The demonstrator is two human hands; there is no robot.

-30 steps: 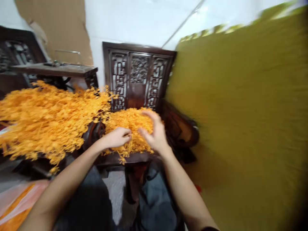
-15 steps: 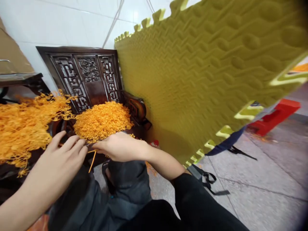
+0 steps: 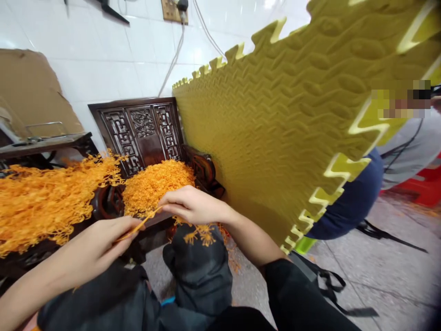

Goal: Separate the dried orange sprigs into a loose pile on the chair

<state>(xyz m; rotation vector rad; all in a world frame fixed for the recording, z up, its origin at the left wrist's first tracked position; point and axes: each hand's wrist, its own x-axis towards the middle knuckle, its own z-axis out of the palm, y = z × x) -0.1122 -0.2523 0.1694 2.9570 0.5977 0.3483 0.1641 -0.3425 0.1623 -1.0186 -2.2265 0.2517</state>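
A thin orange strand (image 3: 146,219) stretches between my two hands above my lap. My left hand (image 3: 112,241) pinches its lower end between thumb and fingers. My right hand (image 3: 196,206) grips the other end, and branching orange tips (image 3: 202,234) hang out beneath that hand. Just beyond my hands, a heap of orange frilly pieces (image 3: 160,179) lies on the seat of a dark carved wooden chair (image 3: 151,149). To the left is a larger pile of similar orange branching sprigs (image 3: 44,197).
A tall yellow foam mat (image 3: 262,133) with jigsaw edges stands close on my right. Behind it, another person's dark blue clothing (image 3: 354,197) shows in part. Black straps (image 3: 330,285) lie on the stone floor. Cardboard (image 3: 31,87) leans at the back left.
My left hand has turned and closed on the orange strand, now drawn between both hands. Orange tips now show under my right hand. The camera view has shifted.
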